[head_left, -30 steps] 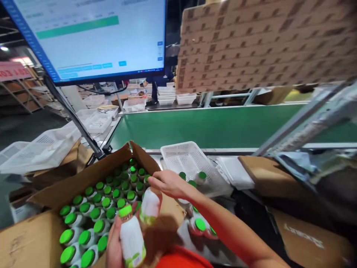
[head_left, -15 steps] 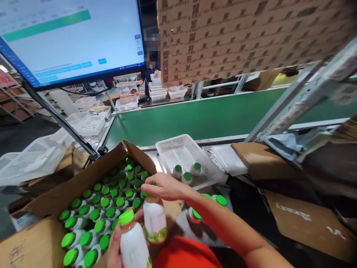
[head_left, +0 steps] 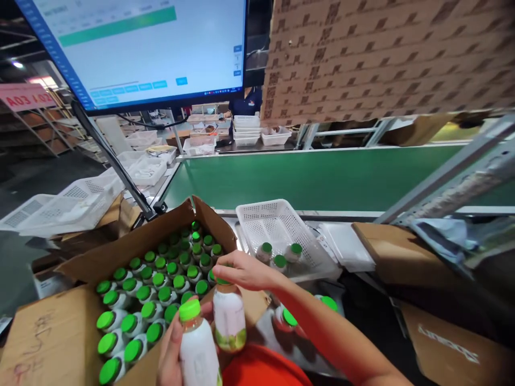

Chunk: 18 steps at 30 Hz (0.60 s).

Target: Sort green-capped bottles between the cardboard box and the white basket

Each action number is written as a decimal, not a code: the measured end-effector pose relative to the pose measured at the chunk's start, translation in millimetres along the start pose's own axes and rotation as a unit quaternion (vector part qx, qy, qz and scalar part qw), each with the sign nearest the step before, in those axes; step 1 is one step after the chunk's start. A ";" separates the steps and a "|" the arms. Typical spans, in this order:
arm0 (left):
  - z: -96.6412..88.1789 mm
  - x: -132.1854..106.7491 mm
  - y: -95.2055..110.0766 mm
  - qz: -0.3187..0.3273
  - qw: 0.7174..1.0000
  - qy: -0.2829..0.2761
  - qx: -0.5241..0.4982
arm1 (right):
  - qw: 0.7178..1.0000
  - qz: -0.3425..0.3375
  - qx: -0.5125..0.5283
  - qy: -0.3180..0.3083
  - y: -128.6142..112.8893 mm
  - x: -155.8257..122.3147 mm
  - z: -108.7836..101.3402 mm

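My left hand (head_left: 169, 351) is closed around a white-labelled bottle (head_left: 199, 348) with a bright green cap, low in the view. Its fingertips reach behind toward a second bottle (head_left: 229, 319), which stands upright with green fruit printed at its base. My right hand (head_left: 243, 269) is closed over the green cap of that second bottle, hiding most of it. Just left of both hands, an opened cardboard box (head_left: 86, 316) holds many upright bottles (head_left: 159, 280) with green caps. Ahead of my right hand sits a white perforated basket (head_left: 298, 222) with several similar bottles in its near end.
More green-capped bottles (head_left: 328, 303) stand on the metal surface beyond my right forearm. A green conveyor belt (head_left: 314, 174) runs across behind the basket. A monitor (head_left: 140, 53) hangs upper left, a large cardboard sheet (head_left: 382, 59) upper right. A person (head_left: 247, 104) stands far back.
The camera view has turned left, so the scene sits farther right. Both hands keep their hold on the two bottles, which have hardly moved.
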<state>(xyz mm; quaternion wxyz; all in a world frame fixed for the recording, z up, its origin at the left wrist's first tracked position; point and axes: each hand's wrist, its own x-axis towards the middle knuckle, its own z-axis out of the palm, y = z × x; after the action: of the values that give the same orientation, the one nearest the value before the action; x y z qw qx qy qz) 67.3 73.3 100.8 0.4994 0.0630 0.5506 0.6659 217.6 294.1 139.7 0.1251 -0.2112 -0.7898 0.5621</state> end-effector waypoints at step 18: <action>-1.3 4.1 26.9 0.097 0.992 0.039 0.066 | 0.979 0.021 -0.193 0.053 0.3 14.1 -8.3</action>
<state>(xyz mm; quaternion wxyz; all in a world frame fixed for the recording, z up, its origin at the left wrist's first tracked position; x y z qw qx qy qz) 48.5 78.3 119.8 0.4054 0.1227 0.6036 0.6755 208.9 307.8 141.7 0.1118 -0.2777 -0.8711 0.3892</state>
